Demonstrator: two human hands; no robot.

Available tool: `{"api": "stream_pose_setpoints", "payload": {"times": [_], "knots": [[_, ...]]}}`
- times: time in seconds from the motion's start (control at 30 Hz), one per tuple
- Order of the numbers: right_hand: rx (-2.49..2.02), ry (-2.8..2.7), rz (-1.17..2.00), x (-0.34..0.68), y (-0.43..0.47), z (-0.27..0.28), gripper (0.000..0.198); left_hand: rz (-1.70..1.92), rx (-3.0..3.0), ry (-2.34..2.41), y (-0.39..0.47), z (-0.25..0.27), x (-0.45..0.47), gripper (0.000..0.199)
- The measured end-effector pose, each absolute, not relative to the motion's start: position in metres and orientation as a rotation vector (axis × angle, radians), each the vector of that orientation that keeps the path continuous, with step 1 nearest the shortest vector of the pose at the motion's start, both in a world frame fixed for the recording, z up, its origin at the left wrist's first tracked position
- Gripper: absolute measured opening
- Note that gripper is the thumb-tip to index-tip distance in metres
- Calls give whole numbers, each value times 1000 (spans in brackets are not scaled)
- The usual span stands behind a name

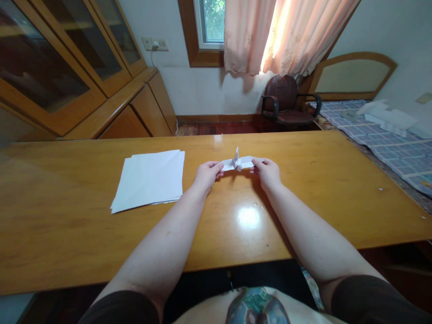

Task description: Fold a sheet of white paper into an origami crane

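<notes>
A white folded-paper crane [237,162] is stretched between my two hands, just above the wooden table [216,243]. Its wings reach out left and right, and a pointed part stands up from its middle. My left hand [206,174] pinches the left wing between thumb and fingers. On the other side, my right hand [267,172] grips the right wing the same way. Left of my left hand lies a stack of white paper sheets [150,180], its edges slightly uneven.
A brown office chair [286,101] stands beyond the table's far edge. Glass-doored wooden cabinets [97,40] line the left. At the right is a bed with a checked cover [374,130] and white pieces on it. Pink curtains [249,36] hang by the window.
</notes>
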State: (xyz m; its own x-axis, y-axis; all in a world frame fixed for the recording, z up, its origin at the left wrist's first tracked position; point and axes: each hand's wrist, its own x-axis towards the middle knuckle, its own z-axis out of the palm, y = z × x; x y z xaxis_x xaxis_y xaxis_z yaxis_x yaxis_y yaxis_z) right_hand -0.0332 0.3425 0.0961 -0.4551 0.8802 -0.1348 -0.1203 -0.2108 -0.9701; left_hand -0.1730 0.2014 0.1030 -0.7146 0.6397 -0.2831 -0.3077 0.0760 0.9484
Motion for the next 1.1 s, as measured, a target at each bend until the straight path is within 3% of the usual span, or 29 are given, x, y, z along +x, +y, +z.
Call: {"api": "stream_pose_setpoints", "payload": {"times": [0.37, 0.63, 0.97, 1.1], "knots": [[-1072, -1374, 1854, -32, 343, 102, 9, 1641, 335, 1733, 202, 102, -175, 7], [-1051, -1604, 1629, -33, 344, 98, 16, 1590, 634, 1847, 200, 104, -170, 25], [-1072, -1456, 1693, -31, 344, 103, 24, 1668, 446, 1800, 203, 101, -176, 23], [-1081, -1410, 1500, -31, 350, 99, 30, 1678, 418, 1783, 203, 101, -177, 22]]}}
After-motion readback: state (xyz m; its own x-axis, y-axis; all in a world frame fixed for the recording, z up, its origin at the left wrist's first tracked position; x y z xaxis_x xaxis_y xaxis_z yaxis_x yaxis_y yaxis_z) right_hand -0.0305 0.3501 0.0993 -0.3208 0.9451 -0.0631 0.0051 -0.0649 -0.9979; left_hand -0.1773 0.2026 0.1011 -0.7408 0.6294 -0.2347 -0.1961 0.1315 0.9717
